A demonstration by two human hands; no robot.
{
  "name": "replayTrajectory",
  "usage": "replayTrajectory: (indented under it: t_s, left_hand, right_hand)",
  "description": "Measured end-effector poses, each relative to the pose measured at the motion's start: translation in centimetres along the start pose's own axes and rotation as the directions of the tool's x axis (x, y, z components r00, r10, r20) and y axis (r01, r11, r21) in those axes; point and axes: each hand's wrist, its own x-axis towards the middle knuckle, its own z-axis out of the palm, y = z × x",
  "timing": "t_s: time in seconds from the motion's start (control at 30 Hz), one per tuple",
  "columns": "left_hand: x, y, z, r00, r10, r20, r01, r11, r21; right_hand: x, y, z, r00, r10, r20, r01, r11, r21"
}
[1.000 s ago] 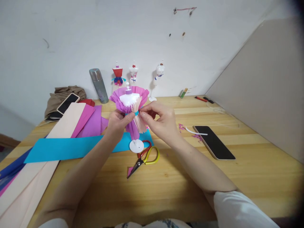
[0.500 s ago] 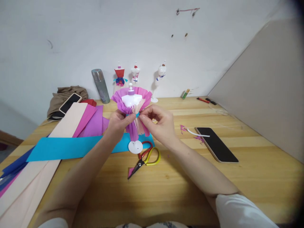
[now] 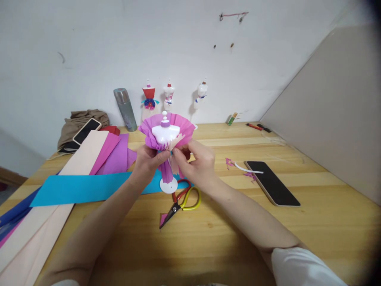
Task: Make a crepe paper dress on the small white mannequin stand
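Observation:
Between my hands stands a small white mannequin (image 3: 166, 134) on a round white base, wrapped in purple, pink and pale crepe paper (image 3: 186, 126) that flares at the top. My left hand (image 3: 148, 161) grips its waist from the left, thumb across the front. From the right, my right hand (image 3: 196, 161) pinches the crepe paper at the waist; a bit of blue shows between the thumbs. Scissors (image 3: 175, 207) with one red and one yellow handle lie open just in front of the base, tip over a pink scrap. A blue paper strip (image 3: 89, 188) runs beneath my left forearm.
Crepe paper sheets (image 3: 114, 157) are stacked at left beside a phone (image 3: 87, 131), brown cloth (image 3: 86, 116) and a flask (image 3: 125, 109). Against the wall stand a red-dressed mannequin (image 3: 149, 93) and two whiter ones. A dark phone (image 3: 272, 182) lies right, a white strip across its edge.
The mannequin has tipped so its top leans more toward me, and the flared paper looks wider. My right fingers have shifted slightly lower and behind the paper at the waist.

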Motion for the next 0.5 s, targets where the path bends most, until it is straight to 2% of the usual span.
replayTrajectory:
  t_s: [0.13,0.33,0.4,0.5]
  left_hand:
    - [-0.2,-0.3,-0.4,1.0,0.007,-0.003,-0.007,1.0,0.028]
    - [-0.3,-0.8,-0.9,0.998,0.055,0.026,-0.056,0.997,0.051]
    - [-0.3,-0.6,-0.8,0.999,0.04,0.031,-0.042,0.998,0.049]
    - [-0.4,0.0,-0.6,0.999,-0.003,0.043,0.001,0.999,0.033]
  right_hand:
    - [-0.2,0.2,-0.1,0.996,-0.08,0.025,0.082,0.992,-0.098]
    - [0.1,-0.1,-1.1,0.973,-0.163,0.163,0.193,0.963,-0.187]
    - [0.3,-0.5,-1.4,0.968,-0.164,0.19,0.201,0.961,-0.191]
    - [0.7,-1.2,-2.1,0.973,-0.112,0.204,0.135,0.985,-0.104]
